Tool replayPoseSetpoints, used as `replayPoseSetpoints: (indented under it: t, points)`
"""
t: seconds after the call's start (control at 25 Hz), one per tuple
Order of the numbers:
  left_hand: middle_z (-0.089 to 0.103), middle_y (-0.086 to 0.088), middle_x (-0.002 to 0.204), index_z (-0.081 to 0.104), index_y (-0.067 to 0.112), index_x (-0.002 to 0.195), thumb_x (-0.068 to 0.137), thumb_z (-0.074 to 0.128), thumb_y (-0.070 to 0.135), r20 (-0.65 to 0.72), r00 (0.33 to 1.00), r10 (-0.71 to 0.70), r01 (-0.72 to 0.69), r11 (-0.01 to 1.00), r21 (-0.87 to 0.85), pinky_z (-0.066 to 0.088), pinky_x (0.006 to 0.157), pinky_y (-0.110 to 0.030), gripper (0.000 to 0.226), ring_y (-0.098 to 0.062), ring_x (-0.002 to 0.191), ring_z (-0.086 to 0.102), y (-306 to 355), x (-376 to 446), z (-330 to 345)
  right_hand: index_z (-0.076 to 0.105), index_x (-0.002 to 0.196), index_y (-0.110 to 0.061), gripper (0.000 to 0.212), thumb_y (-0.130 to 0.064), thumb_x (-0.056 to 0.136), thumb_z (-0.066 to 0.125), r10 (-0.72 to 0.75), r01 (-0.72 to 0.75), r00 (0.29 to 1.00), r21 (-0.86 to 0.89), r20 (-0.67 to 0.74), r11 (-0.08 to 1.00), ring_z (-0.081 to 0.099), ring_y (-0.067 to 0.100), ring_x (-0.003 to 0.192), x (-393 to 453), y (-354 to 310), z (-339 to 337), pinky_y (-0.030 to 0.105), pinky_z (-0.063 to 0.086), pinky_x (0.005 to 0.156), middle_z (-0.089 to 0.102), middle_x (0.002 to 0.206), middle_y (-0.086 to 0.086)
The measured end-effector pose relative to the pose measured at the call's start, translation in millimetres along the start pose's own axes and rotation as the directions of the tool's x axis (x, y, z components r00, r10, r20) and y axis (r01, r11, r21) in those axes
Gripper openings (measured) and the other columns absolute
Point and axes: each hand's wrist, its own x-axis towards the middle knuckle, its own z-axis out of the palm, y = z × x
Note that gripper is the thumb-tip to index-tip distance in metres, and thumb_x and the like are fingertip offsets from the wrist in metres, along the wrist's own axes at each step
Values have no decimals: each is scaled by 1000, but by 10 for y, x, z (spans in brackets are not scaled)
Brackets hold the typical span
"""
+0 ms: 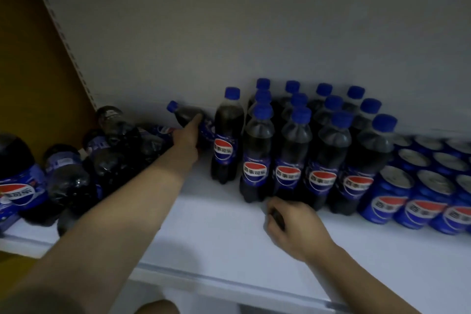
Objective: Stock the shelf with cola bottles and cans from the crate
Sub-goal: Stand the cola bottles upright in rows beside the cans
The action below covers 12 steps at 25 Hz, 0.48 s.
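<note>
Left hand (187,139): reached deep onto the shelf, fingers wrapped round a tilted bottle, thumb laid along its side.
Tilted bottle (190,116): cola, blue cap pointing up and to the left beyond the fingertips; body leaned against the back wall; label end hidden behind the hand.
Right hand (293,224): rested low on the shelf at the front, fingers curled round a small dark object; what that object was could not be told.
Shelf (216,237): white board, front edge running below both wrists.
Single upright bottle (226,137): stood just beside the left hand's knuckles, on their right, apart from the main block.
Upright bottles (305,150): block of blue-capped cola bottles in rows, labels forward; the front row's bases stood just beyond the right hand's fingers, the nearest base close to touching them.
Cans (418,194): blue cola cans in rows, right of the bottle block and well right of the right hand.
Lying bottles (107,160): heap of cola bottles on their sides, left of the left forearm, bases toward the viewer.
Large bottle (17,181): far left, label forward, farthest from either hand.
Side panel (33,58): yellow-brown, above the heap.
</note>
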Motion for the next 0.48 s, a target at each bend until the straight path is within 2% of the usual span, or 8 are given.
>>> replayPoseSetpoints:
  t: [0.04, 0.08, 0.12, 0.2, 0.24, 0.28, 0.36, 0.48]
  points:
    - [67, -9, 126, 47, 9, 144, 49, 98, 45, -33, 999, 7, -5, 999, 50, 60, 86, -48, 114, -32, 100, 71, -60, 212, 27, 52, 84, -26, 9, -33, 84, 57, 1, -1, 1000, 3, -2, 1000, 52, 13, 57, -1, 8, 4, 32, 45, 52, 57, 64, -10]
    - [68, -10, 125, 50, 10, 141, 33, 100, 47, -26, 1000, 9, -6, 996, 91, 60, 86, -48, 125, -32, 98, 72, -80, 323, 47, 52, 84, -26, 8, -33, 84, 56, 5, -5, 1000, 1, -6, 1000, 52, 14, 57, -6, 14, 10, 32, 45, 52, 58, 64, -10]
    - [70, -11, 121, 54, 9, 138, 33, 100, 45, 1, 1000, -4, 4, 994, 107, 60, 85, -47, 120, -32, 96, 72, -79, 354, 56, 52, 84, -26, 8, -33, 83, 56, 11, -11, 1000, -6, -6, 1000, 52, 14, 57, -9, 13, 12, 31, 45, 51, 58, 64, -10]
    - [70, -10, 117, 55, 8, 135, 67, 91, 30, 52, 999, 14, -19, 996, 89, 59, 85, -46, 80, -31, 100, 70, -3, 146, 102, 50, 83, -28, 7, -32, 83, 56, 21, -21, 1000, -2, -15, 1000, 50, 14, 57, -22, 15, 17, 29, 44, 51, 57, 64, -11]
    - [67, -9, 117, 53, 10, 133, 80, 82, 17, 39, 993, 110, -114, 986, 118, 57, 90, -48, 61, -32, 104, 67, 57, -24, 134, 49, 82, -28, 8, -32, 84, 56, 19, -19, 1000, 2, -17, 1000, 50, 13, 56, -33, 18, 26, 29, 43, 51, 56, 64, -11]
    - [64, -10, 117, 50, 14, 128, 85, 76, 8, 32, 962, 271, -272, 949, 157, 56, 94, -49, 51, -32, 108, 65, 121, -230, 157, 48, 82, -29, 8, -33, 84, 55, 18, -18, 1000, 0, -16, 1000, 49, 13, 56, -49, 23, 35, 28, 42, 51, 56, 64, -12]
    - [64, -10, 121, 47, 16, 126, 85, 76, 5, 103, 825, 556, -565, 799, 207, 57, 94, -42, 52, -26, 111, 65, 235, -529, 138, 45, 81, -31, 10, -34, 85, 54, 12, -12, 1000, -12, -24, 1000, 48, 14, 57, -56, 28, 39, 27, 40, 51, 56, 65, -12]
    - [59, -1, 133, 43, 18, 139, 87, 76, 9, 195, 639, 744, -766, 594, 247, 50, 92, -14, 62, -9, 120, 59, 415, -981, -68, 41, 80, -34, 13, -35, 84, 53, 2, -3, 1000, -16, -15, 1000, 45, 13, 57, -40, 23, 11, 26, 35, 52, 56, 66, -11]
